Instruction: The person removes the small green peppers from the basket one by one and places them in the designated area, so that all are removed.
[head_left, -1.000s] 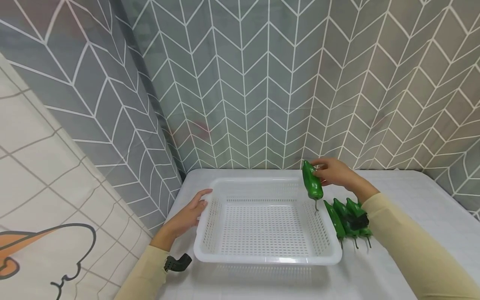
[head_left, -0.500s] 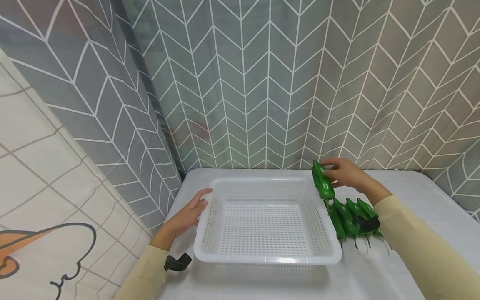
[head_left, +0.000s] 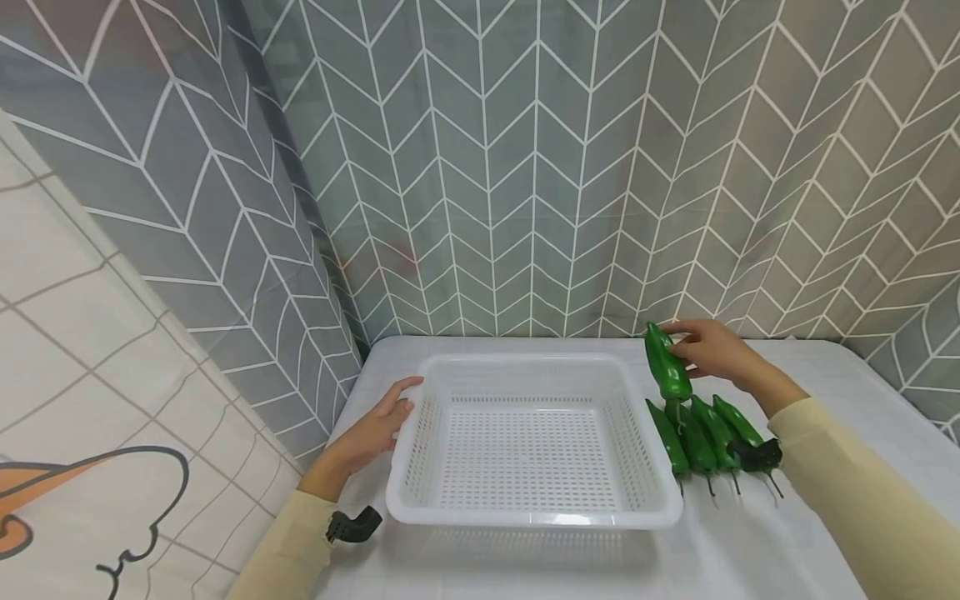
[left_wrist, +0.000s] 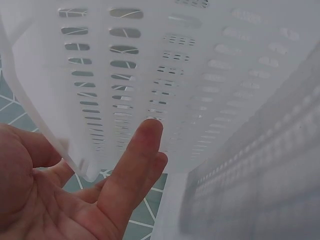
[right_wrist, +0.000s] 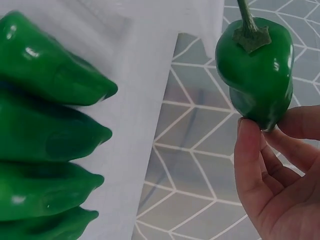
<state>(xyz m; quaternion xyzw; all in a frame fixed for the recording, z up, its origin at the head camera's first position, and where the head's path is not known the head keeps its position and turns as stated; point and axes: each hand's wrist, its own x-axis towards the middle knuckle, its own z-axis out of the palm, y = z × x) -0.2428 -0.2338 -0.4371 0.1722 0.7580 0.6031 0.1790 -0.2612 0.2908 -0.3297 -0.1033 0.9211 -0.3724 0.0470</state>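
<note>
A white plastic basket [head_left: 534, 519] with perforated sides and floor stands on the table. My left hand [head_left: 378, 427] holds its left rim; in the left wrist view the fingers [left_wrist: 132, 172] lie along the outer wall, with the rim between them and the thumb. My right hand [head_left: 708, 350] pinches a green pepper [head_left: 667, 364] by its tip end, off the table beyond the basket's right back corner. The pepper's stem hangs downward; in the right wrist view, thumb and fingers [right_wrist: 247, 165] meet at its tip. Several green peppers [head_left: 697, 442] lie side by side right of the basket.
A white cloth covers the table [head_left: 825, 400]. Behind it hangs a grey curtain [head_left: 480, 167] with white zigzag lines. A white tiled-pattern sheet [head_left: 90, 333] is on the left. Black camera mounts [head_left: 356, 525] sit on both wrists.
My right hand has moved rightward with the pepper, from over the basket's right back corner to above the row of peppers. The left hand and basket have stayed put.
</note>
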